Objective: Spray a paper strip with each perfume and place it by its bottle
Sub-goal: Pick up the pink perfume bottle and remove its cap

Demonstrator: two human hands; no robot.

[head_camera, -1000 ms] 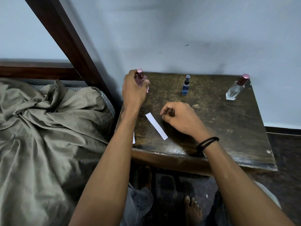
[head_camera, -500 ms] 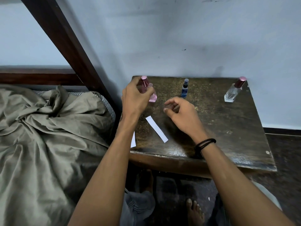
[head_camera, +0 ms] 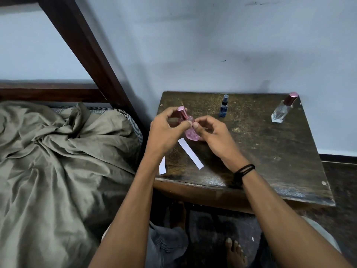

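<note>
You held the pink perfume bottle (head_camera: pixel 190 134) tilted just above the bench (head_camera: pixel 270 151), left hand (head_camera: pixel 164 130) curled round its capped neck, right hand (head_camera: pixel 210 132) pinching the glass body, with a paper strip (head_camera: pixel 190 153) lying beneath. Risk: a jerked cap could have let the smooth bottle slip and strike the bench. Your left forearm could also have brushed the second strip (head_camera: pixel 162 167) off the bench's edge.

Dark wooden table (head_camera: pixel 280 151) against pale wall (head_camera: pixel 212 35), bed (head_camera: pixel 48 161) beside.
</note>
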